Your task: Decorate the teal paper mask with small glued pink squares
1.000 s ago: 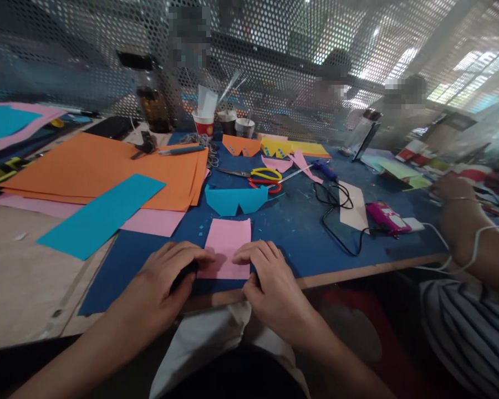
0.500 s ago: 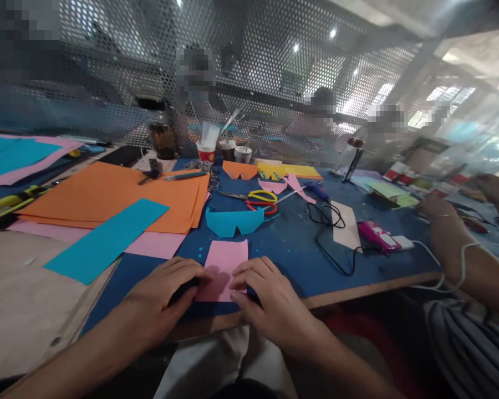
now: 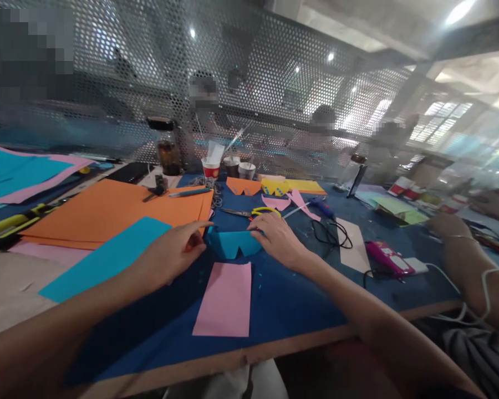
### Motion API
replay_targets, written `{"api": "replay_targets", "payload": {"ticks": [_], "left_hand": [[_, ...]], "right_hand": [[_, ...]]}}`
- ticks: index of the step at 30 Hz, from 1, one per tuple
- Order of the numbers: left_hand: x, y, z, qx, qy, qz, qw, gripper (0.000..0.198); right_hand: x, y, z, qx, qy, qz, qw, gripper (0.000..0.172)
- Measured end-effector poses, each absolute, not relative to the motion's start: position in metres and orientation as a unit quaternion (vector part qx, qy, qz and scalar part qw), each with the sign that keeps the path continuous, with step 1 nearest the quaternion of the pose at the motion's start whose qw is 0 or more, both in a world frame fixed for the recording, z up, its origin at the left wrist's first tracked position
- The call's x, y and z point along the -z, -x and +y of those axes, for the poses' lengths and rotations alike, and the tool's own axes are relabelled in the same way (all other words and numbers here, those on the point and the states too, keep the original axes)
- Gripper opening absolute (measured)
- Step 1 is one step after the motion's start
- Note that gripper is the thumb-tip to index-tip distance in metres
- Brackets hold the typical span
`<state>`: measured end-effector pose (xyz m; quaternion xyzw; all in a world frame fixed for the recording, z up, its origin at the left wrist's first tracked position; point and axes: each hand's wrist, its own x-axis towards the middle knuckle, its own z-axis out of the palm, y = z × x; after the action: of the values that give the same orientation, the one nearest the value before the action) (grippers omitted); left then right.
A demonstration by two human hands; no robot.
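Observation:
A blue paper cutout shaped like eyeglasses (image 3: 237, 245), notched in its lower edge, stands on the dark blue tabletop. My left hand (image 3: 181, 246) is at its left end, thumb and forefinger apart; whether a fingertip touches the paper cannot be made out. At the other end, my right hand (image 3: 278, 235) has the cutout's edge between thumb and fingers. A pink paper rectangle (image 3: 224, 299) lies nearer me, untouched. Just behind the cutout are scissors (image 3: 266, 211) with yellow and red handles, partly hidden by my right hand.
Orange sheets (image 3: 108, 213) and a blue strip (image 3: 108, 257) lie left. Orange (image 3: 243, 186) and yellow cutouts (image 3: 274, 187) sit behind, before paper cups (image 3: 210, 168). To the right are a glue gun (image 3: 322, 206), black cable (image 3: 328, 235), pink box (image 3: 388, 259) and another person's arm (image 3: 461, 255).
Both hands have left the pink rectangle and reached forward to the blue cutout. My right hand has taken hold of its right end. The view has shifted slightly.

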<state>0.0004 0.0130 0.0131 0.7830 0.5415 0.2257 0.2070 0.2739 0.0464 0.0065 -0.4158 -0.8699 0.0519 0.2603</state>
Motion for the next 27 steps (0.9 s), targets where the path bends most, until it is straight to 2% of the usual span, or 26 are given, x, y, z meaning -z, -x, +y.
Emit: {"api": "replay_targets", "payload": {"ticks": [4,9,13,21,27], "left_hand": [[-0.007,-0.002,0.023,-0.251,-0.775,0.541,0.209,0.050],[-0.010,0.001,0.029,-0.361,-0.721,0.557,0.201,0.056],[-0.008,0.004,0.031,-0.401,-0.693,0.560,0.216,0.052],[0.010,0.001,0.021,-0.350,-0.738,0.533,0.222,0.027],[0.007,-0.005,0.008,-0.286,-0.825,0.445,0.199,0.018]], "right_hand": [[-0.007,-0.273,0.052,-0.072,0.400,-0.869,0.282,0.011],[-0.026,-0.272,0.065,-0.068,0.411,-0.850,0.323,0.011],[-0.035,-0.265,0.094,-0.044,0.424,-0.838,0.339,0.012],[-0.014,-0.244,0.162,-0.030,0.453,-0.832,0.320,0.017],[-0.015,-0.247,0.155,0.004,0.480,-0.804,0.351,0.022]]}}
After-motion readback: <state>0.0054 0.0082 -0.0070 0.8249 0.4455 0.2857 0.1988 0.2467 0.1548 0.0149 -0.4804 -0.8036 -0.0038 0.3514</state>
